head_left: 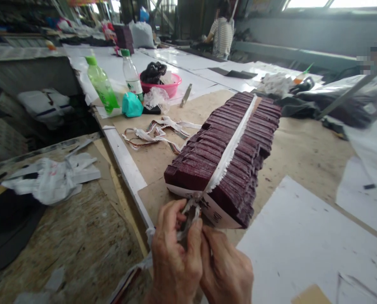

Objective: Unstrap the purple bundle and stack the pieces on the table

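Note:
A long stack of dark maroon fabric pieces [226,143] lies on the brown-papered table, with a white fabric strip [234,145] running lengthwise over its top. At the near end, a white paper label [218,214] with dark handwriting is pressed against the stack, and the strip gathers in a knot there. My left hand [177,249] is closed, its thumb and fingers pinching the loose strip ends just below the knot. Right beside it, my right hand [226,266] is closed too, fingertips at the strip; what it grips is mostly hidden.
Loose strips [157,133] lie left of the stack. Beyond them stand a green bottle [101,84], a clear bottle [131,74] and a pink basin [166,88]. White paper [290,245] covers the right side. Dark cloth [334,99] lies far right. A person [222,36] works at the back.

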`<state>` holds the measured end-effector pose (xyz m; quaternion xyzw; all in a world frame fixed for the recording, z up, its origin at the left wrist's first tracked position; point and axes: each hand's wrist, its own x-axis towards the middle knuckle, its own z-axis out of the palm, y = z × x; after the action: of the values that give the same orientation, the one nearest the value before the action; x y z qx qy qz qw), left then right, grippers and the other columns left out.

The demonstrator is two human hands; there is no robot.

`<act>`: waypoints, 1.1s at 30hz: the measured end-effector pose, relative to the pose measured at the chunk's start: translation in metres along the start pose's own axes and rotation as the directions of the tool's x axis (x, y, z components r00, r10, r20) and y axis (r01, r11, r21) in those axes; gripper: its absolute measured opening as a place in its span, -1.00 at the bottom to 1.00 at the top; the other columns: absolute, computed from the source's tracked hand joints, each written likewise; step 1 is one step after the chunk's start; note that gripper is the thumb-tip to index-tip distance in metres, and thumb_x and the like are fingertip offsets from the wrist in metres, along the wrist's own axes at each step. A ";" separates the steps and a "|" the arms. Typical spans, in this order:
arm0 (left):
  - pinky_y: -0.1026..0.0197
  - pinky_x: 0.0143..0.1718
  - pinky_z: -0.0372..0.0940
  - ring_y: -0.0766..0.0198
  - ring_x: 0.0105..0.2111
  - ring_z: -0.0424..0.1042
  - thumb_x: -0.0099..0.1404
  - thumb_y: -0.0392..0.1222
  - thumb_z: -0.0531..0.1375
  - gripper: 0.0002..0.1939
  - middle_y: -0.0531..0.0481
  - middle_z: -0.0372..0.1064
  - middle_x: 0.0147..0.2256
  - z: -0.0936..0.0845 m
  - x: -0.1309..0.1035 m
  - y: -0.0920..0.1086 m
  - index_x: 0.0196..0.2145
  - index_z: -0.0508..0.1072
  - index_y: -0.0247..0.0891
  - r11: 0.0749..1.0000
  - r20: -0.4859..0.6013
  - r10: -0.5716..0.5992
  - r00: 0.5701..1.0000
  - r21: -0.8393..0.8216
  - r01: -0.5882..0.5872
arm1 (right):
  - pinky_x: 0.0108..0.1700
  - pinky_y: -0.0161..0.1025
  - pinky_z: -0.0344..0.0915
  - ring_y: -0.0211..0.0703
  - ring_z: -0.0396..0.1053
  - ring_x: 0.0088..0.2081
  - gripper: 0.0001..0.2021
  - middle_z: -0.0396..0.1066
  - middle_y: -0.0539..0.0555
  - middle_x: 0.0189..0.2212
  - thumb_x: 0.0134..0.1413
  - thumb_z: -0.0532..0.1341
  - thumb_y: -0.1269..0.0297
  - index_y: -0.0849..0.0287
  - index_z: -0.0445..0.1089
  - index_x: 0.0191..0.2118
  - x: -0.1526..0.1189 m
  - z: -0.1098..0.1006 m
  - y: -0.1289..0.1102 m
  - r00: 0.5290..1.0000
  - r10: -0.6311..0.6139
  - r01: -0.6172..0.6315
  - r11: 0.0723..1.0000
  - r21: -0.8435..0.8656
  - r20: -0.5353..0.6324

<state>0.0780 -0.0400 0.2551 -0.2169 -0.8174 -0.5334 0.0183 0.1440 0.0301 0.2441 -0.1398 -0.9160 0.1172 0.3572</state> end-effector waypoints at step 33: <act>0.39 -0.48 0.19 0.44 -0.50 0.33 0.27 -0.17 0.12 -0.89 0.11 0.39 -0.38 0.022 0.014 0.026 -0.25 0.41 -0.16 0.968 -0.231 0.160 0.960 0.227 -0.107 | -0.26 -0.23 0.23 -0.15 0.32 -0.22 -0.86 0.37 0.08 -0.31 0.14 0.15 0.41 0.18 0.44 -0.22 0.009 -0.016 0.011 0.892 0.078 -0.199 0.952 -0.232 -0.446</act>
<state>0.0795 -0.0076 0.2717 -0.2003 -0.8443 -0.4635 0.1793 0.1505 0.0457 0.2575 -0.2754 -0.8089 -0.0180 0.5191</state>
